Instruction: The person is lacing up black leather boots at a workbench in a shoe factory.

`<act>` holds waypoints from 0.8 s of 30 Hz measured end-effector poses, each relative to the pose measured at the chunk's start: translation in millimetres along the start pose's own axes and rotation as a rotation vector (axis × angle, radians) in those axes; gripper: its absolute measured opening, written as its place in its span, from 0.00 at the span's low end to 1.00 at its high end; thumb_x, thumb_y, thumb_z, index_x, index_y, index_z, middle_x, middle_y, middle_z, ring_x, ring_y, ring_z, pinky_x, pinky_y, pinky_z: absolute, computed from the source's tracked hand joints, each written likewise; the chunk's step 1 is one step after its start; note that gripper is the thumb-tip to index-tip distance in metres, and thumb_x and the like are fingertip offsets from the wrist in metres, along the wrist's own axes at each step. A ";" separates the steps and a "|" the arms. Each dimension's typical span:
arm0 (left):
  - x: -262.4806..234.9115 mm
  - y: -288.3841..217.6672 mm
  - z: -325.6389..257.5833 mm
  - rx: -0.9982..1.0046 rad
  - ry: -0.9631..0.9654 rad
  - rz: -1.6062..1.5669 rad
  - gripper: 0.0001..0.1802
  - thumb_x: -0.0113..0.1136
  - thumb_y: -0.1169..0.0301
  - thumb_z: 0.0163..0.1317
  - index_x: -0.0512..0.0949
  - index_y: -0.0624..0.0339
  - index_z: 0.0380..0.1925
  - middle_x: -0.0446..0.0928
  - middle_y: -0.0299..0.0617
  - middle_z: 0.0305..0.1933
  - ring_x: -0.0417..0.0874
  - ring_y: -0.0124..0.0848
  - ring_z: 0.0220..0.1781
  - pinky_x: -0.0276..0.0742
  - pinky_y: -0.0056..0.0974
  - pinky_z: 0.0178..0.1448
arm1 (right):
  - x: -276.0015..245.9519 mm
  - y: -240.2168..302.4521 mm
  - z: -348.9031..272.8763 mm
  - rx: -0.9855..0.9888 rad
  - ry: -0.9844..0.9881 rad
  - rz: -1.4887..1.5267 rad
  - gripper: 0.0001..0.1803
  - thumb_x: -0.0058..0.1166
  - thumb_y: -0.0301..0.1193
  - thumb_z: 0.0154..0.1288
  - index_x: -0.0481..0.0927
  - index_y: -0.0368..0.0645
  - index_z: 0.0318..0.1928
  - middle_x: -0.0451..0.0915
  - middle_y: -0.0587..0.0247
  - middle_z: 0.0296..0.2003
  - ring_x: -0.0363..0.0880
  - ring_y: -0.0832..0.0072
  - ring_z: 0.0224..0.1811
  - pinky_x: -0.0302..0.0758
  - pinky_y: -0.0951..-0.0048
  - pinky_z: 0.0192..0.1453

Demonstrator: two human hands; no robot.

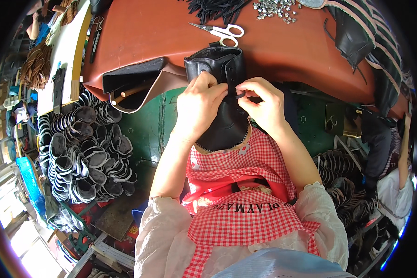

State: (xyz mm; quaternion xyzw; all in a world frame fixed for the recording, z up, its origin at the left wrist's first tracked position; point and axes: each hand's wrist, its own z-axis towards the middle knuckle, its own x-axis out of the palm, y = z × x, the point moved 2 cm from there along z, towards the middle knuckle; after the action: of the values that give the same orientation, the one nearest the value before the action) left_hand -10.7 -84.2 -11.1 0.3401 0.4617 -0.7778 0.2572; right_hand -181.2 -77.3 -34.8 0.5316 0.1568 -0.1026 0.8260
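Note:
A black leather boot upper (pixel 227 123) rests on my lap, its shaft leaning against the brown table edge and its jagged-cut lower edge toward me. My left hand (pixel 200 104) is closed on the front of the shaft, fingers curled and thumb pressed against the leather. Close beside it, my right hand (pixel 263 103) pinches the end of a thin black strap (pixel 240 95) at the upper's right side. The fingertips partly hide where the strap meets the leather.
White-handled scissors (pixel 224 32) lie just beyond the upper, with black straps (pixel 215 8) and small metal buckles (pixel 278 10) farther back. An open brown-and-black pouch (pixel 139 85) hangs at the table's left edge. Stacked boot uppers (pixel 90 157) fill the left; a person (pixel 396 190) is at right.

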 end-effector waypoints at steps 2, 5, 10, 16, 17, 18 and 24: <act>1.4 0.0 0.5 -0.013 0.014 -0.013 0.08 0.67 0.74 0.50 0.83 0.58 0.32 0.72 0.37 0.29 0.78 0.34 0.30 0.74 0.37 0.36 | 0.0 0.5 0.5 -0.015 0.002 -0.025 0.14 0.60 0.12 0.47 0.80 0.36 0.37 0.81 0.61 0.34 0.83 0.74 0.35 0.83 0.77 0.39; 3.1 2.1 3.1 -0.003 0.018 -0.023 0.07 0.67 0.74 0.50 0.83 0.58 0.32 0.72 0.37 0.29 0.78 0.34 0.30 0.75 0.36 0.36 | 2.4 0.2 2.6 -0.075 -0.025 -0.043 0.13 0.61 0.15 0.47 0.78 0.38 0.36 0.80 0.61 0.32 0.83 0.74 0.29 0.82 0.78 0.34; 1.9 4.9 5.3 0.018 0.032 -0.040 0.06 0.66 0.74 0.49 0.82 0.57 0.30 0.73 0.37 0.30 0.79 0.35 0.30 0.75 0.36 0.35 | 1.9 -2.3 2.4 -0.040 -0.019 0.004 0.11 0.57 0.14 0.53 0.78 0.37 0.38 0.80 0.59 0.33 0.83 0.73 0.31 0.81 0.77 0.34; -69.6 30.8 -22.0 -0.161 -0.146 0.145 0.09 0.67 0.76 0.41 0.82 0.55 0.26 0.76 0.36 0.30 0.78 0.32 0.28 0.77 0.34 0.34 | -23.9 -13.7 -1.5 0.039 -0.055 0.018 0.06 0.58 0.20 0.59 0.79 0.37 0.38 0.81 0.58 0.42 0.81 0.70 0.40 0.79 0.74 0.41; -85.5 44.8 -33.6 -0.215 -0.203 0.200 0.09 0.67 0.77 0.42 0.82 0.55 0.26 0.75 0.36 0.30 0.77 0.30 0.28 0.76 0.34 0.33 | -22.9 -9.3 -0.2 -0.010 -0.007 -0.034 0.07 0.60 0.20 0.58 0.80 0.38 0.38 0.81 0.59 0.43 0.81 0.70 0.41 0.79 0.74 0.41; -104.9 63.4 -49.0 -0.213 -0.237 0.268 0.11 0.65 0.82 0.43 0.82 0.59 0.30 0.74 0.36 0.32 0.74 0.27 0.29 0.71 0.30 0.30 | -20.1 -4.3 2.0 -0.062 0.042 -0.080 0.09 0.62 0.20 0.56 0.80 0.38 0.38 0.81 0.59 0.43 0.81 0.69 0.42 0.79 0.73 0.41; -187.5 105.6 -107.9 -0.278 -0.663 0.755 0.08 0.63 0.82 0.47 0.80 0.57 0.28 0.73 0.36 0.30 0.73 0.29 0.29 0.71 0.34 0.31 | 4.1 30.7 37.0 -0.271 0.044 -0.005 0.09 0.63 0.23 0.53 0.81 0.40 0.37 0.81 0.59 0.41 0.80 0.63 0.42 0.77 0.67 0.46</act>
State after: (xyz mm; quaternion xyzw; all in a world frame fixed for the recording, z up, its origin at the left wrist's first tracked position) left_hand 215.5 -18.2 38.3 0.1809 0.2996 -0.6281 0.6950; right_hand -161.6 -98.3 3.9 0.4169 0.1885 -0.0707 0.8864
